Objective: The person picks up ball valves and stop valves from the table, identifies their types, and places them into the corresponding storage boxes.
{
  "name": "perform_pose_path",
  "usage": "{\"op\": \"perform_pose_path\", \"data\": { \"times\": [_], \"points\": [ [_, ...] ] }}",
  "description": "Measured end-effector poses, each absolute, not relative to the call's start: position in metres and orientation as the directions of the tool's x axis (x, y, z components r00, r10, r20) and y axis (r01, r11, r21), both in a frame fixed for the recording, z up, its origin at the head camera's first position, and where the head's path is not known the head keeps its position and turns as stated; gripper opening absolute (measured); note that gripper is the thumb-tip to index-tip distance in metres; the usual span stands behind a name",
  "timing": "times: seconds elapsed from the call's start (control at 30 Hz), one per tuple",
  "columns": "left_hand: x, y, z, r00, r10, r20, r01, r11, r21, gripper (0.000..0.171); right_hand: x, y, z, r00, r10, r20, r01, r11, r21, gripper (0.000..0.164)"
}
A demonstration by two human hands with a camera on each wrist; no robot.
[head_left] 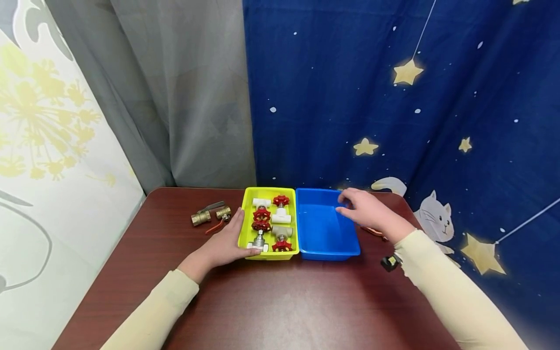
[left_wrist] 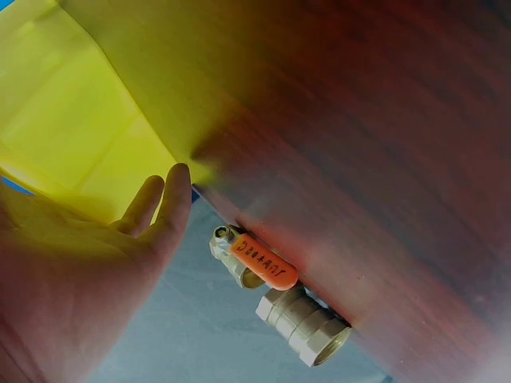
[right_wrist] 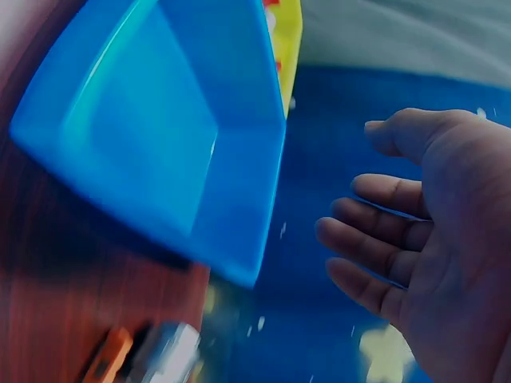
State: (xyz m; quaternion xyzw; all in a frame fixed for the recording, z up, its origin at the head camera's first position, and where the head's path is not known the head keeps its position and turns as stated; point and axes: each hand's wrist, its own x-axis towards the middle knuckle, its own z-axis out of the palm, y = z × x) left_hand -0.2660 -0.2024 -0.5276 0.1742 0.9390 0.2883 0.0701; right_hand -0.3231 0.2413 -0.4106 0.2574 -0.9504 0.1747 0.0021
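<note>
A yellow tray (head_left: 280, 256) holds several valves with red handwheels (head_left: 282, 245), on white, beige and silvery bodies. Along its left side lies my left hand (head_left: 223, 247), fingers extended, thumb by the front corner. In the left wrist view, straight fingertips (left_wrist: 177, 179) rest at the yellow wall. Right beside the yellow tray, a blue tray (head_left: 323, 228) has a bare floor. Over its right rim hovers my right hand (head_left: 364, 208), thumb and fingers apart and loosely bent. The right wrist view shows nothing in that palm (right_wrist: 471, 231).
Left of the trays lie two brass ball valves, one with a grey lever (head_left: 212, 206), the other with an orange lever (left_wrist: 266, 262). Another orange lever (right_wrist: 108, 355) lies right of the blue tray, beside a blurred metal part (right_wrist: 168, 351). Curtains (head_left: 332, 97) hang behind the table (head_left: 288, 301).
</note>
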Motion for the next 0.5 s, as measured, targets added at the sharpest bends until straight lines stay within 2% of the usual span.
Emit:
{"op": "perform_pose_path", "data": {
  "times": [0.23, 0.5],
  "points": [
    [-0.267, -0.203, -0.531, -0.930, 0.367, -0.026, 0.291, 0.777, 0.558, 0.144, -0.316, 0.286, -0.414, -0.913, -0.392, 0.116, -0.406, 0.841, -0.357, 0.023],
    [-0.266, -0.203, -0.529, -0.930, 0.368, -0.024, 0.290, 0.771, 0.566, 0.144, -0.316, 0.323, -0.421, -0.925, -0.356, 0.134, -0.381, 0.870, -0.314, 0.034]
  ]
}}
